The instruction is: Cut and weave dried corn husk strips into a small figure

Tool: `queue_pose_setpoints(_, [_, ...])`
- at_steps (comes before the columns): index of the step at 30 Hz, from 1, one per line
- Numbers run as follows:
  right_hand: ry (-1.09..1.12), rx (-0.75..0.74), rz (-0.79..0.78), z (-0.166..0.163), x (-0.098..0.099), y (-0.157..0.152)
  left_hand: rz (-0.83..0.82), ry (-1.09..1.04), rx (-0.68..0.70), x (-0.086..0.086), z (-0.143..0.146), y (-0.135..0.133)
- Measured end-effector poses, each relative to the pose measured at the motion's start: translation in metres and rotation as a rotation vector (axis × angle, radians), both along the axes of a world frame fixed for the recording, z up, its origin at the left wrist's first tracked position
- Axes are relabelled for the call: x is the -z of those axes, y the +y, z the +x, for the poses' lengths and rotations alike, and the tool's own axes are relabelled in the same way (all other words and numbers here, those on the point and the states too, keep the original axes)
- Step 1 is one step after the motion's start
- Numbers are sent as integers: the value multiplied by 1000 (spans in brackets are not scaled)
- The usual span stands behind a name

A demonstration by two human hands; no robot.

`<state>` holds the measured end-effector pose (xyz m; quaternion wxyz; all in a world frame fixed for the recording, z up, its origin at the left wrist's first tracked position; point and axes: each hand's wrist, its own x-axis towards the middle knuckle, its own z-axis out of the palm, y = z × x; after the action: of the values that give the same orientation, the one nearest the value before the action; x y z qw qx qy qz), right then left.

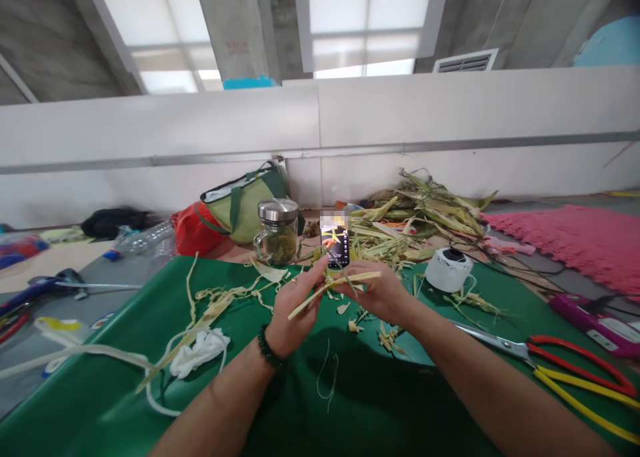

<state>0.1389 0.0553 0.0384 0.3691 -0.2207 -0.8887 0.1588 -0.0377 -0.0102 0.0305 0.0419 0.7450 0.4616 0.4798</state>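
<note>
My left hand (293, 310) and my right hand (377, 293) meet over a green mat (125, 390). Together they pinch a pale yellow-green leaf strip (345, 281) that runs slanting from lower left to upper right between them. A dark bead bracelet (269, 349) sits on my left wrist. Small leaf scraps (385, 337) lie on the mat just under the hands. A phone (335, 238) stands upright right behind my fingers.
A lidded glass jar (277, 231) and a green bag (245, 200) stand at the back. A heap of leaves (425, 217) lies back right, a white string spool (449, 269) beside it. Scissors with red and yellow handles (560, 367) lie right. White cloth (200, 351) lies left.
</note>
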Motion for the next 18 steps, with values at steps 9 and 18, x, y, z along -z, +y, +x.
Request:
queue_pose_setpoints(9, [150,-24,31,-5,3,-4,-48,-67,19,1,4,0])
queue_pose_setpoints(18, [150,-46,-388,-10,1,-7,-556,-663,202,4,14,9])
